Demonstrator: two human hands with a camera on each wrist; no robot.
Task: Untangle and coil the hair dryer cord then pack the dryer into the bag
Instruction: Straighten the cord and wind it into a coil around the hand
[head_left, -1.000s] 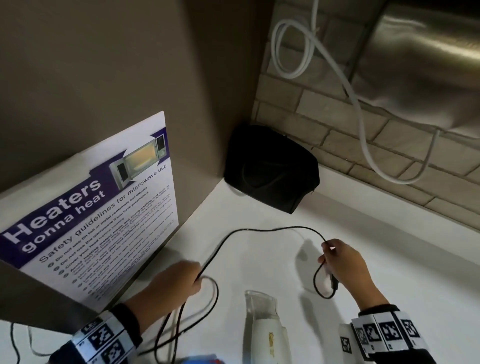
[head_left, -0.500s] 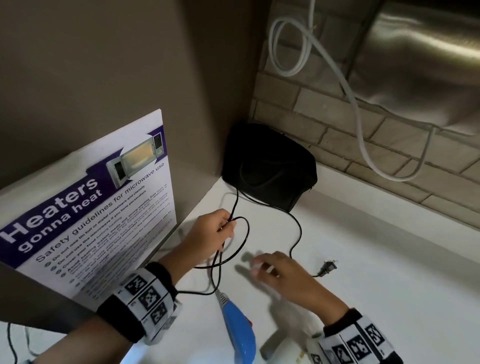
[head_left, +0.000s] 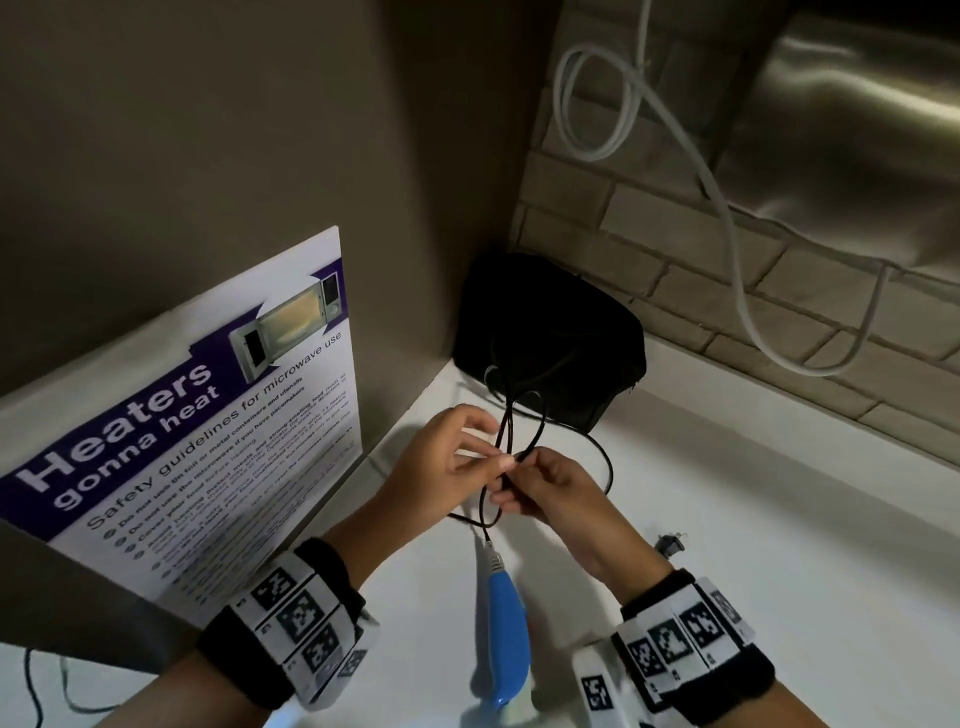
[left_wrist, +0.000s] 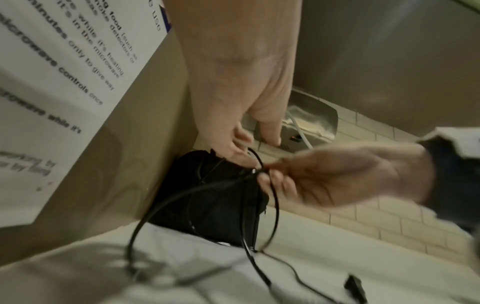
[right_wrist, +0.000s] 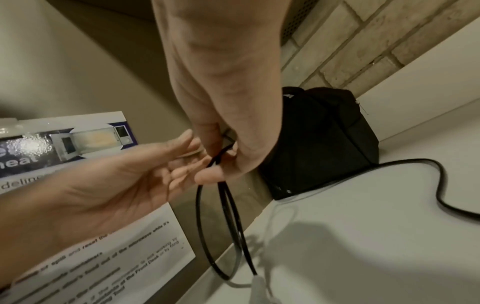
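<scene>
The black cord (head_left: 608, 467) of the hair dryer is gathered into loops just in front of the black bag (head_left: 561, 332), which stands in the corner. My right hand (head_left: 514, 478) pinches the loops together between thumb and fingers (right_wrist: 223, 162). My left hand (head_left: 493, 441) has straight, spread fingers, and their tips (right_wrist: 187, 162) touch the same bundle. From the bundle the cord drops to the dryer's blue handle (head_left: 506, 634), which lies on the white counter between my wrists. The plug (head_left: 671, 544) lies loose on the counter to the right.
A microwave safety poster (head_left: 208, 441) leans against the brown wall on the left. A white hose (head_left: 727, 234) hangs over the brick wall below a steel appliance (head_left: 857, 130). A thin cable (head_left: 36, 696) trails at the lower left.
A second ago my hands held the cord stretched apart. The right hand dropped the plug, moved left and took hold of the loops. The left hand's fingers have straightened.
</scene>
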